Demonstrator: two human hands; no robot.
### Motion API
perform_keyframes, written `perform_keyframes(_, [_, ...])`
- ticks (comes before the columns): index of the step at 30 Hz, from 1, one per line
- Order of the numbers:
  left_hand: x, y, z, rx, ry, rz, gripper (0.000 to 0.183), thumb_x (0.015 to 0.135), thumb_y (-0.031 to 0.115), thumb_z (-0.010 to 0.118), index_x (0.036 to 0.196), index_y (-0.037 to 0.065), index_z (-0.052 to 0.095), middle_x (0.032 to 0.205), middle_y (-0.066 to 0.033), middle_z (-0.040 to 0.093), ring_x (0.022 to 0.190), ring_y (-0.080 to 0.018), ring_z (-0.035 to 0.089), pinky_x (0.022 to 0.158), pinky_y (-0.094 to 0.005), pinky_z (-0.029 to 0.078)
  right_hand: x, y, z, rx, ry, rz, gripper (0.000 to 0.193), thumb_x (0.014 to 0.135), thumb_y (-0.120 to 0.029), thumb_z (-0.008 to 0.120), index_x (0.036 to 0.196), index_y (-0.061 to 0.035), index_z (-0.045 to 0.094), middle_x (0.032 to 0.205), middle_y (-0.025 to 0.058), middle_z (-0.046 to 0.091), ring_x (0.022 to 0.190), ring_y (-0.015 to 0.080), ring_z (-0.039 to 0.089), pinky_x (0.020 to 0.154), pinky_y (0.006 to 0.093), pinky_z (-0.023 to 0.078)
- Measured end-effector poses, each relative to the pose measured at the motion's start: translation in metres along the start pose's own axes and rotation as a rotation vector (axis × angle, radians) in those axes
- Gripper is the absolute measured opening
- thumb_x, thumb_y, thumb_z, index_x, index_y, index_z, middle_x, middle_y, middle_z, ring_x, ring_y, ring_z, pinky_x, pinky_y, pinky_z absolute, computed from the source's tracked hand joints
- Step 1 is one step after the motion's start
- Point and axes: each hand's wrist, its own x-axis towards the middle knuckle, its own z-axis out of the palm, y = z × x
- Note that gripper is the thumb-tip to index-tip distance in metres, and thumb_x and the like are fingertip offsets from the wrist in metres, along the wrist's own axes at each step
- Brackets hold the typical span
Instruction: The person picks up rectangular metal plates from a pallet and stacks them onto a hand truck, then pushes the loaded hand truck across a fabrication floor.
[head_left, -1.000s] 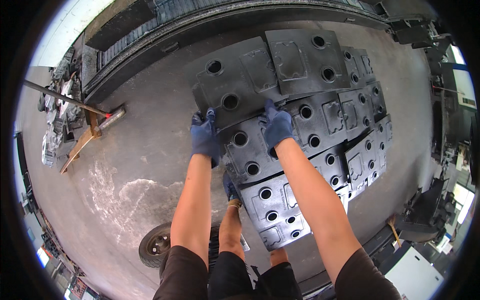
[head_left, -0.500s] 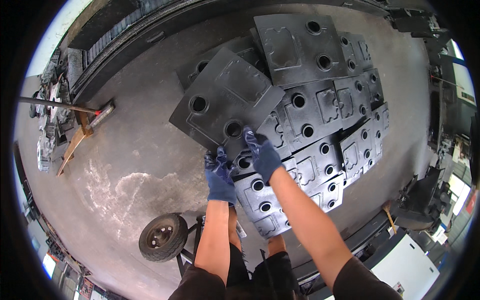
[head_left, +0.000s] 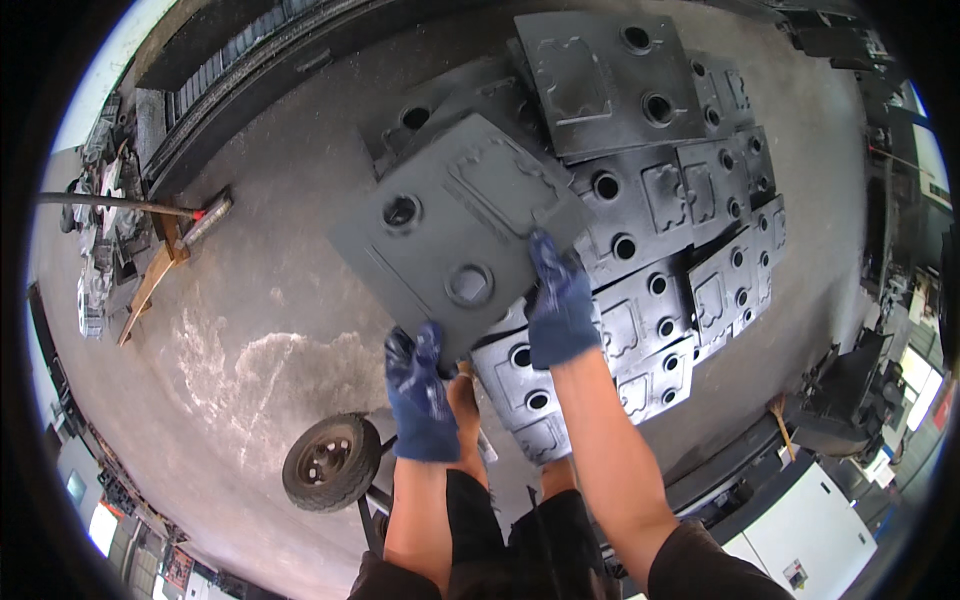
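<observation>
Clamping dark two-hole molded panel point(head_left: 440, 245) between fingers of left hand point(head_left: 422, 395) and right hand point(head_left: 562, 310), spaced along near edges, probably for balance above overlapping panels point(head_left: 635, 215).

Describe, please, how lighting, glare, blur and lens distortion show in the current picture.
Head view: fisheye distortion bows the long dark beam at upper left; head view: glare pales the lowest panels; head view: a washed-out white patch sits at the upper-left edge; head view: the held panel looks slightly soft.
</observation>
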Motion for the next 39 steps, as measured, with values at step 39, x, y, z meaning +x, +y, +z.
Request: perform_keyframes(39, [0.195,0.035,0.007,0.406,0.097,0.509,0.029,0.090,0.018,0.063,0.114,0.001,0.061,0.103,-0.0082,0.068,0.092,-0.0196,0.061,0.084,-0.0334,0.046,0.147,-0.097,0.038,-0.761,-0.108,-0.386,0.042,0.084,-0.027,0.068,0.116,-0.0010,0.059,0.109,0.0157,0.065,0.097,0.0285,0.064,0.085,0.0362,0.053])
